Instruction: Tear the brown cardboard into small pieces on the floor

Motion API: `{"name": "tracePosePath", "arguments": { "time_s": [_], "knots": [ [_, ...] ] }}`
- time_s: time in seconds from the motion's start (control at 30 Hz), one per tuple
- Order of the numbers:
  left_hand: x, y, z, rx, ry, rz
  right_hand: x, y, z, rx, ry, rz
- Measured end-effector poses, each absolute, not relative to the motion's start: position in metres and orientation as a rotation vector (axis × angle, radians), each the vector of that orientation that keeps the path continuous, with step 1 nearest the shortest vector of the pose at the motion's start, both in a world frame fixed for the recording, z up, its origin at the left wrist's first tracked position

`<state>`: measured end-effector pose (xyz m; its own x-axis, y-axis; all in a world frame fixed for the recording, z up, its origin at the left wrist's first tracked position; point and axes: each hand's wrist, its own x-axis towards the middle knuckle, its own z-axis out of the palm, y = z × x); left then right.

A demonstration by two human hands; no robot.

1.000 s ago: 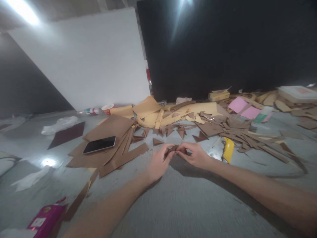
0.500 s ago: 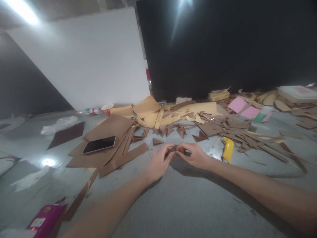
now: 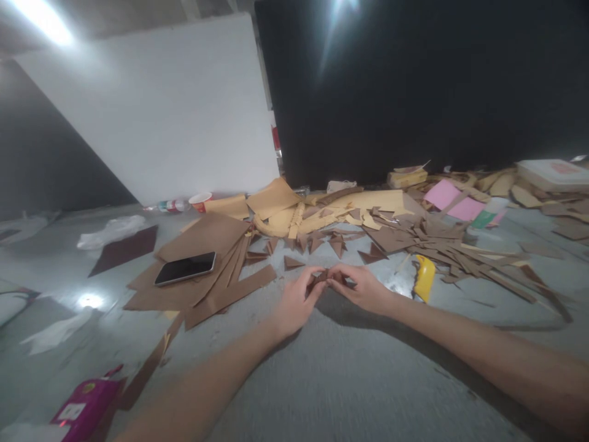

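Between my fingertips is a small piece of brown cardboard, mostly covered by the fingers. My left hand pinches it from the left and my right hand from the right, thumbs and index fingers meeting near the middle. Just beyond the hands lies a small brown cardboard triangle. Further back are several folded, pointed cardboard pieces. A yellow-handled tool, its other end lost in glare, lies right of my right hand.
Brown cardboard sheets bear a black phone on the left. Cut strips pile up on the right, near pink paper. A magenta device sits front left. A paper cup and white box stand at the back.
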<state>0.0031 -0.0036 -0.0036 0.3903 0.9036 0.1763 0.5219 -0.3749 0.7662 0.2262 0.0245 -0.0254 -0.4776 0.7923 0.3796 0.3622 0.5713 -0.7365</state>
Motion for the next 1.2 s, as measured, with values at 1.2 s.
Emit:
{"name": "tracePosePath", "arguments": {
  "time_s": [1.2],
  "knots": [
    [0.003,0.011,-0.037,2.159,1.716,0.873,0.222,0.025,-0.020,-1.050,-2.055,0.658]
  ]
}}
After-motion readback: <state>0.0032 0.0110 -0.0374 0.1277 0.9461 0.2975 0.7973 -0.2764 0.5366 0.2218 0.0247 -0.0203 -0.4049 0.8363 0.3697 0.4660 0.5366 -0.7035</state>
